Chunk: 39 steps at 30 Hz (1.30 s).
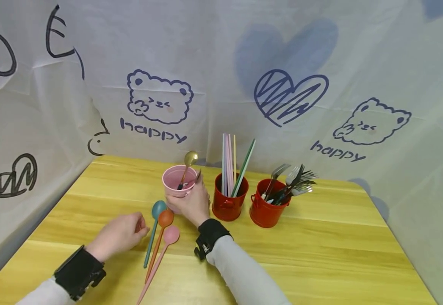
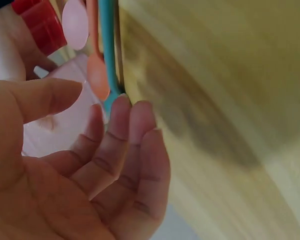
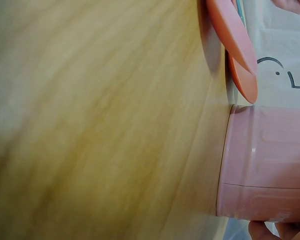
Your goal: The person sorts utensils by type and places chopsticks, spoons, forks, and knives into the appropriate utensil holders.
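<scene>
My right hand (image 1: 192, 203) grips the front right side of a pink bucket (image 3: 270, 160) that stands on the table. A gold spoon (image 1: 191, 158) leans in the bucket with its bowl up, and a second slim piece shows at the rim by my fingers, partly hidden. To the left, my left hand (image 1: 120, 233) hovers with loosely curled, empty fingers. Between the hands lie three long spoons side by side: a teal spoon (image 1: 158, 209), an orange spoon (image 1: 165, 218) and a pink spoon (image 1: 171, 234). Their bowls point toward the bucket.
Right of the pink bucket stands a red bucket (image 1: 227, 208) with several upright chopsticks (image 1: 228, 169). Beside it, another red bucket (image 1: 266, 215) holds several forks (image 1: 299, 180). A wooden table (image 1: 320, 254) carries everything, with a printed white cloth (image 1: 221, 63) hanging behind it.
</scene>
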{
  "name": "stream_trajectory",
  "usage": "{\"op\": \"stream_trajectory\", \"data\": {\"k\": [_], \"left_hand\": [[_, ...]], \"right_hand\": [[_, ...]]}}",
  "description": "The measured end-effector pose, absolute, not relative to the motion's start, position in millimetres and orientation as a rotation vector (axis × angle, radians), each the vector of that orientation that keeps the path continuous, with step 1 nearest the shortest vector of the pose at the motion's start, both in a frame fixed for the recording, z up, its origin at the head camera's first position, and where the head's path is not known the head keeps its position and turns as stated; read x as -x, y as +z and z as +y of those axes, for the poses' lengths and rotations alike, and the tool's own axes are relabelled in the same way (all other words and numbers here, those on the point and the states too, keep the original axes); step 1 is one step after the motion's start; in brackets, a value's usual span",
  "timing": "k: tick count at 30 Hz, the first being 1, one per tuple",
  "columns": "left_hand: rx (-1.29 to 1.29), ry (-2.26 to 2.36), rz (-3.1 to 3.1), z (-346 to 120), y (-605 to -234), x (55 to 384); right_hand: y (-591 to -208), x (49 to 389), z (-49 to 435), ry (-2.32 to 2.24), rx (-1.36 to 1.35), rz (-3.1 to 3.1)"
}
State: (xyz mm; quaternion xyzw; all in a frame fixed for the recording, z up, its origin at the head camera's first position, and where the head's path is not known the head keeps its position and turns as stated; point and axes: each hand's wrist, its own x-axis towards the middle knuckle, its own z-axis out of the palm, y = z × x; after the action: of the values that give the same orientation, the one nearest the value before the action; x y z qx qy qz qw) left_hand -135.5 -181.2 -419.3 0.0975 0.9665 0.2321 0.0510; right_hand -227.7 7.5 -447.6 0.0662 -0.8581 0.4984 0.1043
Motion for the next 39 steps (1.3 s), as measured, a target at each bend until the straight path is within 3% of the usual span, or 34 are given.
{"op": "stream_trajectory", "data": {"k": [39], "left_hand": [[-0.284, 0.629, 2.929, -144.2, -433.3, 141.9]], "right_hand": [[-447.8, 228.7, 7.3, 1.439, -0.195, -2.535]]}}
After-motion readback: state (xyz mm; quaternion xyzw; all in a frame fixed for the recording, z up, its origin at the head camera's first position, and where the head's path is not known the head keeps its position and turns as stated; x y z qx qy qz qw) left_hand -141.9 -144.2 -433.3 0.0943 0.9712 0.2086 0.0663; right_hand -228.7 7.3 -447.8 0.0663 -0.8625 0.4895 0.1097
